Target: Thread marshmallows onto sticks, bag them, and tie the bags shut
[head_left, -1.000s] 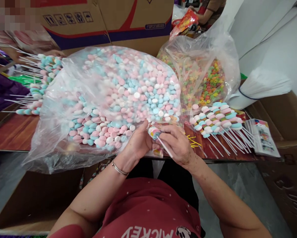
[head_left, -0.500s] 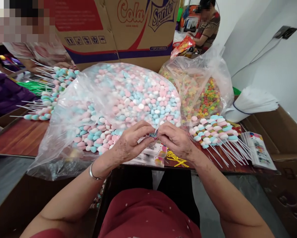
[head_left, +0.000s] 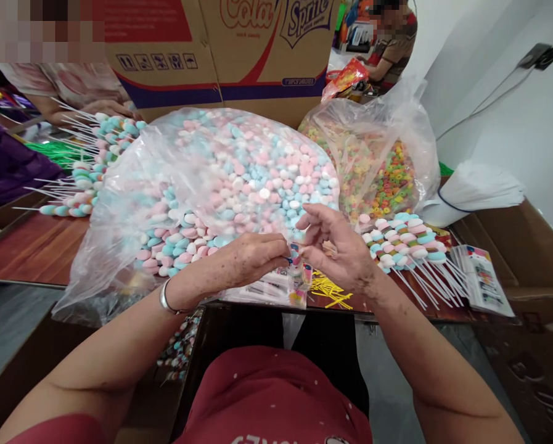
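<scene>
My left hand [head_left: 253, 256] and my right hand [head_left: 338, 253] meet at the table's front edge. Both pinch a small clear printed wrapper [head_left: 299, 271] that hangs between them; what is inside it I cannot make out. My right hand's upper fingers are raised and spread. Just behind my hands lies a big clear bag of pink, blue and white candies [head_left: 239, 179]. A heap of candy skewers on white sticks [head_left: 408, 243] lies to the right of my right hand. Yellow twist ties [head_left: 329, 290] lie under my right wrist.
A bag of coloured ring candies [head_left: 382, 172] stands at the back right, with a bundle of white bags [head_left: 475, 191] beside it. More skewers [head_left: 89, 166] lie at the left by another person's hand. Printed sleeves [head_left: 486, 277] lie at the right. A cardboard box [head_left: 221, 55] stands behind. A third person sits far back.
A second ago my right hand held a white stick with a candy at its tip. The hands then closed together, and now they pinch the wrapper with my right fingers lifted.
</scene>
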Motion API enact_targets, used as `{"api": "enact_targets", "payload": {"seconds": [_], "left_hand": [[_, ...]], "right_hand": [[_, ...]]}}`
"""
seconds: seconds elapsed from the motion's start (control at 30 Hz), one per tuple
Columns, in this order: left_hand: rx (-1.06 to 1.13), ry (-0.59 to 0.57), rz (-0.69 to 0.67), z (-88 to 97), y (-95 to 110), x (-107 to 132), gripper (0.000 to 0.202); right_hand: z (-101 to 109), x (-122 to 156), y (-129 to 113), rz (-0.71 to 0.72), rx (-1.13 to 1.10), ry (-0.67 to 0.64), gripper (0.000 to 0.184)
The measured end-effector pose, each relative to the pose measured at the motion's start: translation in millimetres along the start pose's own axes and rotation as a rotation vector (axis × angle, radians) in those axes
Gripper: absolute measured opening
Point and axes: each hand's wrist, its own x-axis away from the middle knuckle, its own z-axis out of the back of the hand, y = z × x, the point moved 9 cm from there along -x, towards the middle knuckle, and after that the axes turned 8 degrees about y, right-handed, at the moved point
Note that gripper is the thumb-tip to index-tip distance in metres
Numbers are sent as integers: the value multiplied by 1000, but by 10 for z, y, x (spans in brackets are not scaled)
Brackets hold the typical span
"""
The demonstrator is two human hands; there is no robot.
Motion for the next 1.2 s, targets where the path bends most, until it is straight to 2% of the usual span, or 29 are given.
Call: {"api": "enact_targets", "payload": {"seconds": [0.03,0.17,0.27,0.37,0.5,0.57,0.7,0.83,0.93,1.03,1.1,1.2], "left_hand": [[18,2,16,-13,-3,-12,13],[99,32,102,-55,-28,-63,20],[165,54,155,-70,-75,-73,22],[188,62,138,-77,-105,-59,20],[109,98,54,-68,-70,-29,19],[101,125,55,-72,-67,-11,16],[143,193,74,-81,-101,36,11],[85,185,-33,-87,-60,84,14],[-118,62,-160,-145,32,119,12],[-299,-65,-221,-204,84,145,11],[-321,-97,-245,-211,123,144,9],[-298,-32,-333,-164,220,120,13]], "right_hand": [[18,-38,-53,18,21,0,47],[17,-175,-238,121,185,-54,19],[2,-211,-287,152,216,-77,19],[-18,-198,-322,171,190,-95,16],[26,-195,-264,89,167,-40,16],[53,-187,-207,32,148,-7,14],[0,-128,-129,-31,117,-51,15],[-56,-59,-76,-79,99,-99,17],[-74,-21,15,-171,104,-106,15],[-93,-4,74,-250,123,-117,14],[-90,-25,48,-245,113,-114,13],[-128,-68,-58,-137,47,-174,12]]}}
